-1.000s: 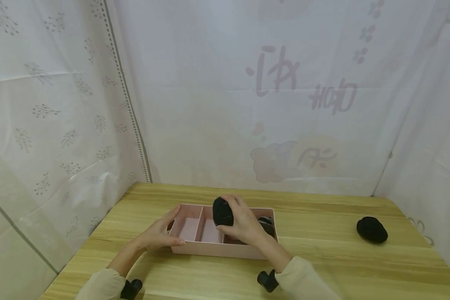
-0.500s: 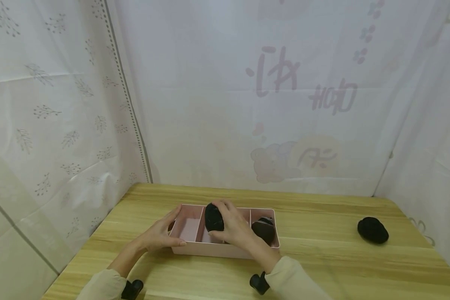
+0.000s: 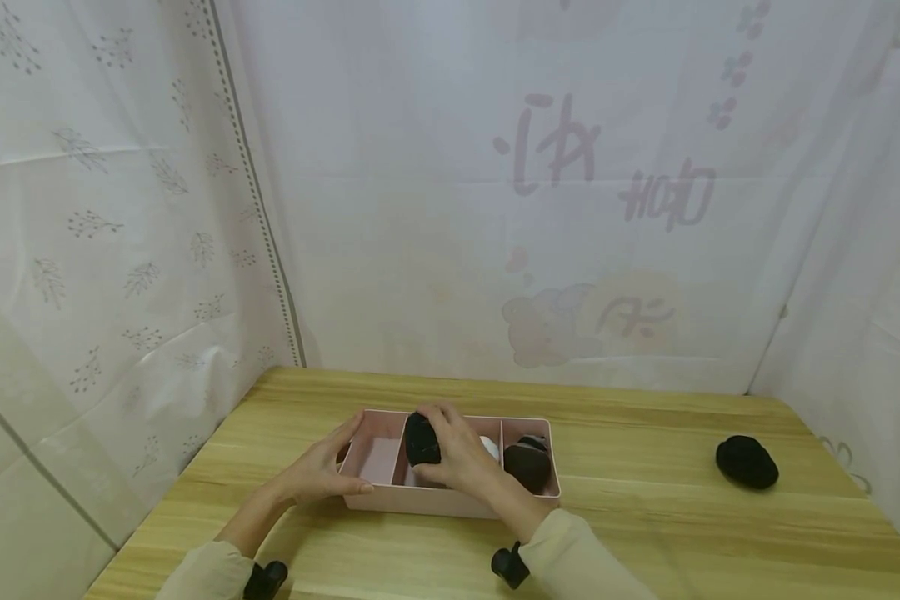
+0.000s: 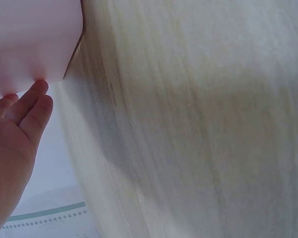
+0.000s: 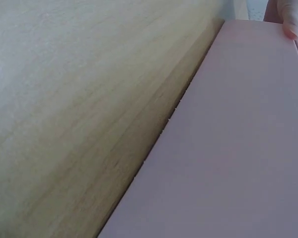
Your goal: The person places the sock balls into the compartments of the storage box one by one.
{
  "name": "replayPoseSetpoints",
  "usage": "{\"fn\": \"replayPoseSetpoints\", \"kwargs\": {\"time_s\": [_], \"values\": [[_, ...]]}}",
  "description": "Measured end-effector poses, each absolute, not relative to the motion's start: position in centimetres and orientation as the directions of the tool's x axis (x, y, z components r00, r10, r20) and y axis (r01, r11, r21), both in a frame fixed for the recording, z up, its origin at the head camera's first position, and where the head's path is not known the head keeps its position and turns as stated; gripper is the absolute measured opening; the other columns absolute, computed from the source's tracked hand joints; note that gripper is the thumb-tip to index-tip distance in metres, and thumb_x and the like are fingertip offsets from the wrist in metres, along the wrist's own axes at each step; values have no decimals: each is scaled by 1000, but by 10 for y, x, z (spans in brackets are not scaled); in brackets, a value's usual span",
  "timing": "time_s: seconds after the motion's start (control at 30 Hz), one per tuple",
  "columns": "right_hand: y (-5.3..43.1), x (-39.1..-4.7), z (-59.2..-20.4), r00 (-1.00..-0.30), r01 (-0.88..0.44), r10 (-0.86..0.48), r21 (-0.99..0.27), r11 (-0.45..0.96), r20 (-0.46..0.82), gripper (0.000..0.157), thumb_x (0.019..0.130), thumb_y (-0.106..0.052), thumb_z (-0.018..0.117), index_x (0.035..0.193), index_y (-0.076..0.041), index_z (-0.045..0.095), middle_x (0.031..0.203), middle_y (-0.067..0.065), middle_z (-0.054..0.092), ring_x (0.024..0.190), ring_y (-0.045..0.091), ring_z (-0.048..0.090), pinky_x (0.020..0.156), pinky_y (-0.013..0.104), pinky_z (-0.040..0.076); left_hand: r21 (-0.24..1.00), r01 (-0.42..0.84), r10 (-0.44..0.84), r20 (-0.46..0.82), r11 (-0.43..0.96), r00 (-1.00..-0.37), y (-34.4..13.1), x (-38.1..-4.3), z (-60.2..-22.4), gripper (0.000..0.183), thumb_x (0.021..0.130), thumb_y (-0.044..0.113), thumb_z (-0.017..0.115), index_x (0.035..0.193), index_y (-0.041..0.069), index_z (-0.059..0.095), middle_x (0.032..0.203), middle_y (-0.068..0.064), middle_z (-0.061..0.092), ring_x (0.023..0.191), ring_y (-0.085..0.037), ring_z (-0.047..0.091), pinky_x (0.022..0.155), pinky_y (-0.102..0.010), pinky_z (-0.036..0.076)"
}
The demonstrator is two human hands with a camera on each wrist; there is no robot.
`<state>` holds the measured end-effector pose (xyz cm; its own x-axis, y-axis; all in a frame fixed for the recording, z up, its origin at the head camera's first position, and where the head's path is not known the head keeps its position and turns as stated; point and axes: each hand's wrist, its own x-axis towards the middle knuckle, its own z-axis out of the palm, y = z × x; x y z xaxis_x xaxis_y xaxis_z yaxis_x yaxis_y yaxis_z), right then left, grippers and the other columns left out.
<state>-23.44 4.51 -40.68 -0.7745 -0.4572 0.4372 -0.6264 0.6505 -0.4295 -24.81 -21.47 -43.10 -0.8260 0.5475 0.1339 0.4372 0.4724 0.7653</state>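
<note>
A pink divided box (image 3: 450, 500) sits on the table. My left hand (image 3: 322, 468) holds its left end, thumb on the front wall and fingers by the far left corner. In the left wrist view, the left fingertips (image 4: 39, 88) touch the pink wall. My right hand (image 3: 461, 454) grips a rounded black stone (image 3: 422, 440) with thin pale lines, low in the middle compartment beside the left divider. Behind that hand, a white thing (image 3: 490, 447) shows in part. A dark brown stone (image 3: 528, 464) with a pale band lies in the right compartment.
Another black rounded lump (image 3: 747, 462) lies on the wooden table (image 3: 645, 517) at the far right. Pale printed curtains (image 3: 420, 208) hang around the back and sides. Black camera mounts (image 3: 510, 565) are worn near both wrists.
My right hand has moved left and down with the black stone, from above the box into the middle compartment. The brown stone and the white thing have come into sight. The left hand stays put.
</note>
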Motion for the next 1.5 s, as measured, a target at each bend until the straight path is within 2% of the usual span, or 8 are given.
{"fn": "replayPoseSetpoints", "kwargs": {"time_s": [0.57,0.9,1.5], "values": [[41,-236,-409,-799,-601,-482,-431,673,360,76,70,-21,84,133,-10,44,128,15,49,107,29,58,85,41,52,748,437,531,135,498,-836,-215,-249,-431,108,71,26,81,147,-8,12,151,-31,14,137,-51,15,103,-65,23],[40,-237,-411,-767,-638,-525,-343,690,369,76,70,-22,84,132,-7,44,124,14,50,104,26,57,84,37,52,761,413,524,113,500,-844,-215,-248,-430,108,72,26,80,149,-3,10,152,-30,12,137,-50,14,104,-64,24],[35,-239,-409,-785,-616,-555,-247,748,275,72,69,-25,85,128,-11,47,119,11,52,103,23,56,80,31,52,762,414,528,112,499,-842,-215,-248,-431,109,73,25,80,148,-5,8,152,-32,12,137,-50,17,101,-61,30]]}}
